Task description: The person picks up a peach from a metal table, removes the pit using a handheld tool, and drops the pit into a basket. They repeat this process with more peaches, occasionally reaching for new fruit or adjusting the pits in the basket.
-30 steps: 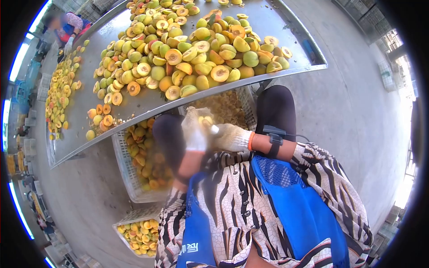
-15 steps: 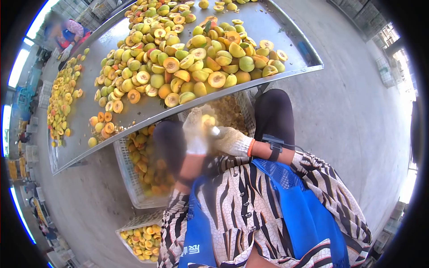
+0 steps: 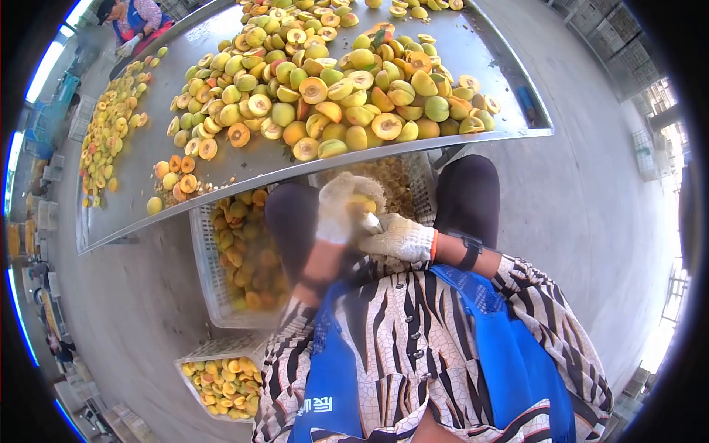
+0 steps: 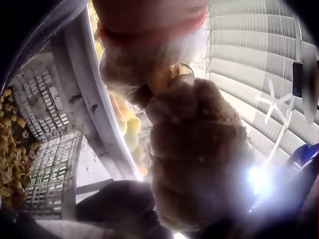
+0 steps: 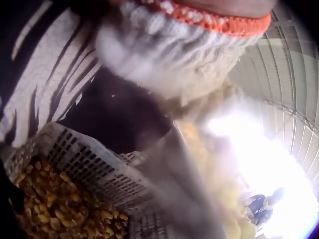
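Observation:
In the head view, both hands work close together above the person's lap, in knitted gloves. The left hand (image 3: pixel 341 207) holds a yellow peach (image 3: pixel 362 204), largely covered by its fingers. The right hand (image 3: pixel 400 238) grips a white-handled tool (image 3: pixel 373 223), its tip against the fruit. From the left wrist, the right hand (image 4: pixel 197 149) shows as a curled fist below the fruit (image 4: pixel 160 79), with a thin curved metal edge (image 4: pixel 188 68) beside it. In the right wrist view glare hides the fingers, and mainly the glove (image 5: pixel 174 55) with its orange cuff shows.
A metal table (image 3: pixel 295 173) ahead bears heaps of whole and halved peaches (image 3: pixel 340 96). Beneath it stands a crate (image 3: pixel 425 184) of pits and scraps. Peach-filled crates (image 3: pixel 203 273) (image 3: pixel 185 365) stand at the left. Another person (image 3: pixel 140 22) works at the table's far left.
The head view has shifted slightly, so the table and hands appear further right. The hands stay together on the fruit, and more of the white tool now shows between them.

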Demonstrator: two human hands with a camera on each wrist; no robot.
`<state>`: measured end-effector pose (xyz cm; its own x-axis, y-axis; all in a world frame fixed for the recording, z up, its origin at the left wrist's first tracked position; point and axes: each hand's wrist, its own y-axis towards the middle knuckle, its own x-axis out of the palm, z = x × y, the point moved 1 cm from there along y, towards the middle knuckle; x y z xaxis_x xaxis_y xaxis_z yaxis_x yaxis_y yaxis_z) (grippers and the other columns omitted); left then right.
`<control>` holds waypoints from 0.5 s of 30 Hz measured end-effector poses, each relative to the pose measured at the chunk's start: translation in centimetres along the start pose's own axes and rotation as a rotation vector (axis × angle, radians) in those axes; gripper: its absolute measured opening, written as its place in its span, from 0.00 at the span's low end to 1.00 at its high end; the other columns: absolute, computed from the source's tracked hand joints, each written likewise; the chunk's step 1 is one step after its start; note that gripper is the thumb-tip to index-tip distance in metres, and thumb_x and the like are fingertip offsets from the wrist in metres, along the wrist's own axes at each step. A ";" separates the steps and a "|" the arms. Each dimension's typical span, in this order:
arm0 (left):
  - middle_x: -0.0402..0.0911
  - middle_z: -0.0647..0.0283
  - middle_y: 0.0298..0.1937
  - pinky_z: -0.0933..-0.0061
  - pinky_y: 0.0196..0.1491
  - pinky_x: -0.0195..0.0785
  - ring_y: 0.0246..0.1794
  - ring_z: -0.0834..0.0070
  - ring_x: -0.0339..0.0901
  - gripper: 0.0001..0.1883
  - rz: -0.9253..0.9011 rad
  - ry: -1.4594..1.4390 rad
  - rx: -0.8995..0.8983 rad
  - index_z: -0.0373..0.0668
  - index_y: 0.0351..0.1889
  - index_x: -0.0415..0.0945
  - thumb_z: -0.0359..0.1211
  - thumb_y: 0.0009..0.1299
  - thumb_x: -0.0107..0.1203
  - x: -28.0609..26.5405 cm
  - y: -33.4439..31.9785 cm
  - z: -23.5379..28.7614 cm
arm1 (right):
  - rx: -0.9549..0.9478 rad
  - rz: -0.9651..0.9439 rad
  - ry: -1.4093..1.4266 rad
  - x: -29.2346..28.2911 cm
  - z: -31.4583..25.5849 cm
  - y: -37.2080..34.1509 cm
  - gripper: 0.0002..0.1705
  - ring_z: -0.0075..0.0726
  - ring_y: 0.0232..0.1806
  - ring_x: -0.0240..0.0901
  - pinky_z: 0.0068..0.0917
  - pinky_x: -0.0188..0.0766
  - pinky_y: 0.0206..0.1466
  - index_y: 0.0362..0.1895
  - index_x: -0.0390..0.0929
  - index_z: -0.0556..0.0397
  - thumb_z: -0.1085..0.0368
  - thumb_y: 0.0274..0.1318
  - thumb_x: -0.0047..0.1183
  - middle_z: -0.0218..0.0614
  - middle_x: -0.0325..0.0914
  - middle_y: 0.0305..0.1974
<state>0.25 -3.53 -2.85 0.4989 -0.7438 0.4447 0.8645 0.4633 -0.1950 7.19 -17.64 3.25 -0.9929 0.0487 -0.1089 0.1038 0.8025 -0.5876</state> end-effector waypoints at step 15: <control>0.85 0.59 0.35 0.73 0.34 0.76 0.32 0.74 0.83 0.10 -0.204 0.092 0.121 0.36 0.41 0.80 0.33 0.70 0.52 -0.6 0.9 -0.8 | 0.012 -0.078 0.001 -0.3 0.7 0.0 0.11 0.52 0.32 0.75 0.45 0.74 0.37 0.36 0.76 0.52 0.60 0.51 0.52 0.41 0.74 0.30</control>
<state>0.75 -3.05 -4.01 0.3232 -0.8659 0.3817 0.9370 0.3492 -0.0012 7.49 -18.04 2.74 -0.9980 -0.0127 -0.0616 0.0271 0.7965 -0.6040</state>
